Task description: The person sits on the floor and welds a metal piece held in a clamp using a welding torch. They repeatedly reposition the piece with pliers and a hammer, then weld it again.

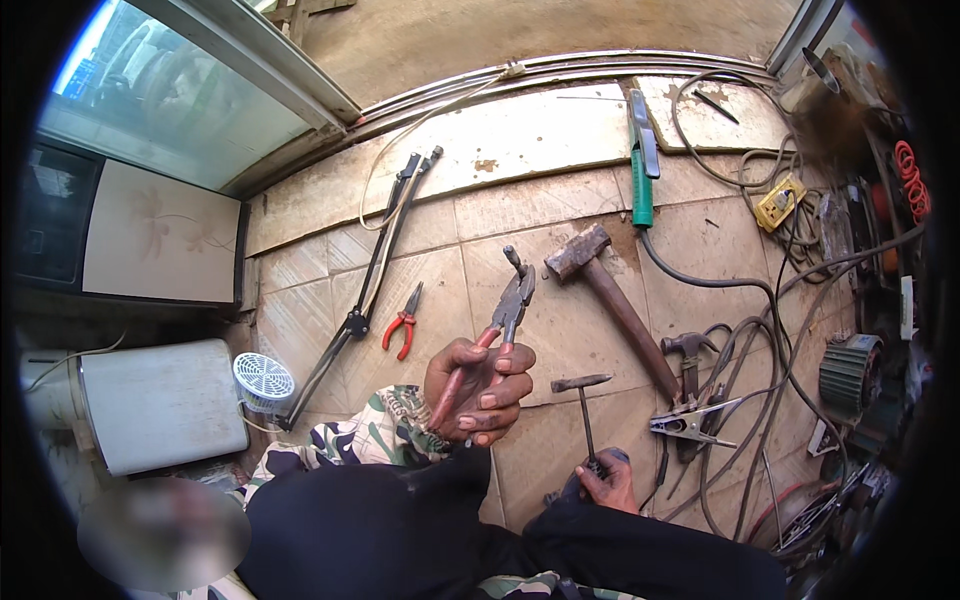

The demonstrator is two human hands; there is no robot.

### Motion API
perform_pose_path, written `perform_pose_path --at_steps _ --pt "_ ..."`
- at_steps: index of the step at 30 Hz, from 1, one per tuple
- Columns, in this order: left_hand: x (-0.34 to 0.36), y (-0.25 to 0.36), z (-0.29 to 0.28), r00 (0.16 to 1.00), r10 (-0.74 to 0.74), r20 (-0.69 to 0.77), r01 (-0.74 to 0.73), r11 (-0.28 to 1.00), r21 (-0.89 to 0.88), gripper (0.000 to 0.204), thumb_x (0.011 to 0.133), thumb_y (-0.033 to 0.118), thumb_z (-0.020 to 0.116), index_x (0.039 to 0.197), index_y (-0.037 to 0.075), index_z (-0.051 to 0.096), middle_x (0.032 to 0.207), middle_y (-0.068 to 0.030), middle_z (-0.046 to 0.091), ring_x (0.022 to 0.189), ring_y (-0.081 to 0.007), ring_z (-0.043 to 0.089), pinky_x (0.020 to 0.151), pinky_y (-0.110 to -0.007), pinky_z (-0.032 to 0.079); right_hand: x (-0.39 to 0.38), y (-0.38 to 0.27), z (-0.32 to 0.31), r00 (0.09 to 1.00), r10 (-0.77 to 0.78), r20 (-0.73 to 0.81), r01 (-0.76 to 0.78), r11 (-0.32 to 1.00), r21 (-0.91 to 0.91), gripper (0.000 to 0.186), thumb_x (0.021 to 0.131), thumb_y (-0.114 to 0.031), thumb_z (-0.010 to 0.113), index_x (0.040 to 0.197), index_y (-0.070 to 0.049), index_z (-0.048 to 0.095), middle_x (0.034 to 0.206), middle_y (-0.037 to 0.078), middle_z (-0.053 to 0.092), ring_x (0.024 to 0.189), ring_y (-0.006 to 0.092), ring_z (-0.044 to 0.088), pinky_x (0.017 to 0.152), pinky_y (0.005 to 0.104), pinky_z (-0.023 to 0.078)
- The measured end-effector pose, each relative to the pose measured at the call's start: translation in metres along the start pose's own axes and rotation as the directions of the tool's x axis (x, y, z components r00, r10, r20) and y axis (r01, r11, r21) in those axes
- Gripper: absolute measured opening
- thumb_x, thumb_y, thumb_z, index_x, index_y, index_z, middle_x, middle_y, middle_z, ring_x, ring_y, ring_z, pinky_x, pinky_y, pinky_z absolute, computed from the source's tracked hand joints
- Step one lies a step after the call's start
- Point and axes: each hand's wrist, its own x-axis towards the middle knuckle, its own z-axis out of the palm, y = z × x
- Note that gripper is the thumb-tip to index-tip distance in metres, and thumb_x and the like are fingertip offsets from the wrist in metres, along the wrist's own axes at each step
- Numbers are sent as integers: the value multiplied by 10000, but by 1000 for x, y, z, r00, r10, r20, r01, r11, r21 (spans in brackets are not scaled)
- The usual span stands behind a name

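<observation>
My left hand point(483, 390) comes from a camouflage sleeve and is wrapped around the red handles of a pair of pliers point(512, 305). A small dark metal piece point(514, 260) sits at the tips of the plier jaws; its exact kind I cannot make out. Low in front of my dark-clothed leg, my right hand point(610, 487) is closed on the thin handle of a chipping hammer point(582, 384), whose narrow head points upward, apart from the pliers. Between the two hands lies tiled floor point(535, 430).
A sledgehammer point(625, 310) lies just right of the pliers; red-handled needle-nose pliers point(404, 325) and a black folding stand point(365, 300) lie left. Farther right are a green electrode holder point(642, 170), a claw hammer point(690, 350), a ground clamp point(692, 425), tangled cables and a yellow socket box point(780, 203).
</observation>
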Motion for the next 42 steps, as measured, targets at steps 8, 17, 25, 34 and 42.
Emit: perform_pose_path --at_steps 8,17,25,34,42 --pt "19 12 -15 552 532 -642 307 586 749 229 978 293 603 917 116 471 690 21 408 528 -112 403 493 -280 412 9 -3 5 971 -220 -93 189 945 -266 121 922 -87 686 914 32 663 669 123 615 574 238 603 532 343 448" --pt "19 56 -70 520 328 -789 324 778 537 245 977 238 569 828 209 377 657 73 287 512 -70 276 469 -273 295 50 -87 -12 872 -434 -227 287 828 -481 243 891 -84 740 1072 41 638 793 196 641 674 363 645 609 406 500" --pt "43 48 -81 386 538 -749 400 634 662 251 997 303 583 901 173 390 678 55 356 520 -79 327 466 -296 334 99 -119 10 789 -568 -235 433 784 -445 202 962 -95 695 1099 39 633 764 145 657 656 241 653 594 346 498" --pt "43 50 -81 371 597 -712 511 508 693 297 997 339 606 938 112 425 706 23 401 522 -84 377 448 -297 371 121 -120 24 862 -463 -204 336 825 -454 142 969 -76 661 1056 32 629 748 176 627 622 287 627 590 387 490" --pt "41 52 -83 368 627 -687 546 452 705 316 988 340 617 957 77 446 710 1 428 507 -105 406 436 -304 396 119 -136 22 862 -468 -196 314 795 -519 149 963 -60 665 1069 39 632 755 181 626 625 309 620 592 394 489"
